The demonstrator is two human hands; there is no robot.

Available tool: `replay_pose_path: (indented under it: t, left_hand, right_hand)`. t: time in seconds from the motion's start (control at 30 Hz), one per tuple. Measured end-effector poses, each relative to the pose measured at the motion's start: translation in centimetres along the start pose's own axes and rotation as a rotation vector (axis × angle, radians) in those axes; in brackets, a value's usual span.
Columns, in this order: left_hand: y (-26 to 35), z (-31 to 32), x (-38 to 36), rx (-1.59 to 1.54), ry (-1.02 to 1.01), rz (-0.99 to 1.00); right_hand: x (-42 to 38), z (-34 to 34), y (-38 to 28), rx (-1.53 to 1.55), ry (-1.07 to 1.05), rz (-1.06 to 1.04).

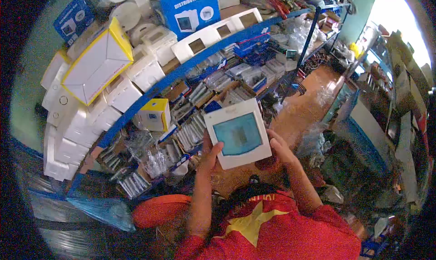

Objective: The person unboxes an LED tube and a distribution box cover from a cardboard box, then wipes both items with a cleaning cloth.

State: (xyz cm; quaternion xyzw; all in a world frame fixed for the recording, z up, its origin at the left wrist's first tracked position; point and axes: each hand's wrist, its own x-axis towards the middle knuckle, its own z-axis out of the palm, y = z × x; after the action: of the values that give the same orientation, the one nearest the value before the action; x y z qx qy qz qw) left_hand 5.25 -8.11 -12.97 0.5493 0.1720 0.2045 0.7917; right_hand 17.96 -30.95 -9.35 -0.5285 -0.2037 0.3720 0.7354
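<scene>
A white square box with a teal see-through window [238, 133] is held up in front of my chest, its window side facing the camera. On its left edge is my left hand [210, 156], with the thumb lying on the front frame. At the right edge my right hand [279, 147] grips it, the fingers partly hidden behind the box. Just left of the box, a small yellow and white carton [155, 115] sits among packed parts on the shelf.
A blue-edged shelf [181, 70] curves across the left, with white housings [147, 72], a large yellow-edged white carton [97, 64] and a blue distribution box carton [190, 12] on top. Small packaged parts fill the level below. Flattened cardboard [405, 123] leans at the right. A red stool [159, 211] is beside me.
</scene>
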Motion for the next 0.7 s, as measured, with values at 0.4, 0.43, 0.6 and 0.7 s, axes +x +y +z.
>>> replay_pose_path:
  t: [0.4,0.43,0.6,0.7]
  left_hand:
    - [10.0,5.9,-1.4,0.266,-0.164,-0.007]
    - [10.5,6.0,-1.9,0.332,-0.197,-0.021]
    - [10.9,6.3,-3.9,0.711,-0.036,0.304]
    - [10.1,6.8,-4.9,0.637,0.064,0.320]
  right_hand:
    - [1.3,-0.4,-3.7,-0.313,-0.067,-0.158]
    - [1.1,0.2,-3.0,-0.248,-0.059,-0.159]
    - [1.6,2.1,-1.2,-0.251,0.035,-0.238]
    - [0.9,2.8,-1.8,-0.324,0.039,-0.232]
